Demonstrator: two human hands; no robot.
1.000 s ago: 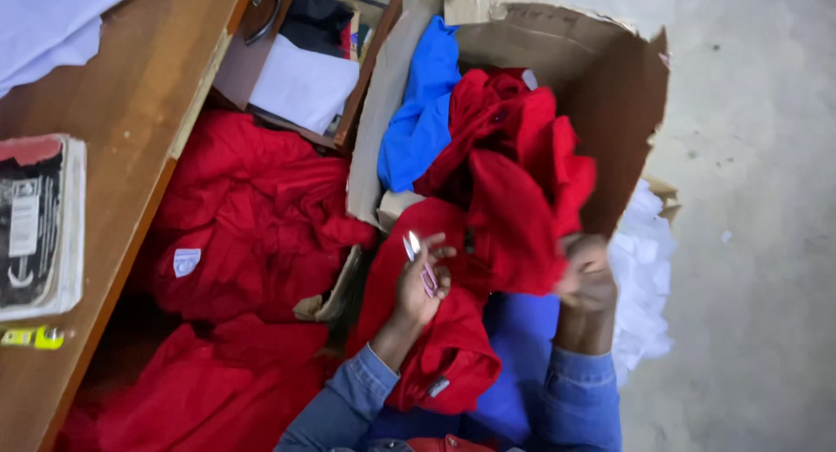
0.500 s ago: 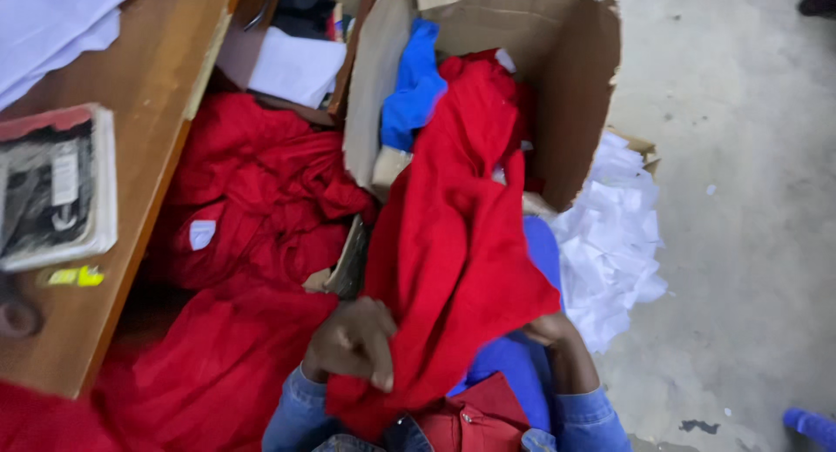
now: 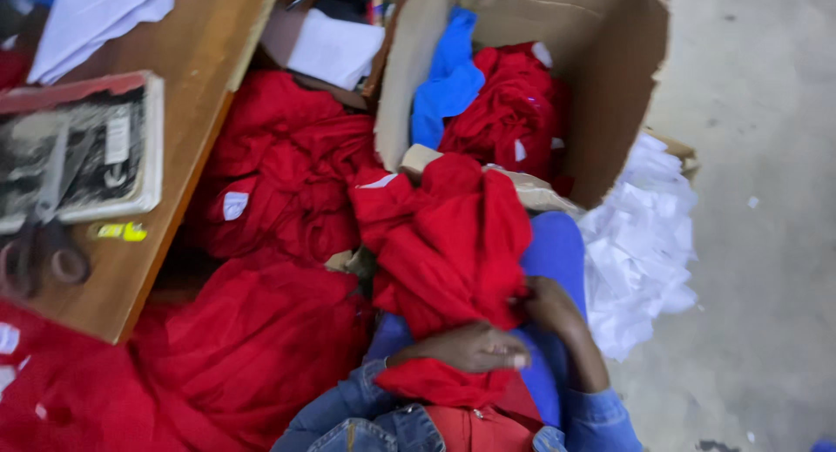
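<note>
A bunched red garment lies on my lap, over a blue cloth. My left hand rests flat across its lower part, fingers pressing the fabric. My right hand grips the garment's right edge from underneath. Both arms wear denim sleeves. Just beyond the garment stands an open cardboard box with more red garments and a blue one inside.
A heap of red garments fills the floor on the left. A wooden table holds a book, scissors and white cloth. White paper pieces lie on the concrete floor at right.
The red garment has come out of the box and down onto my lap, now bunched together. My left hand moved from under it to lie across it.
</note>
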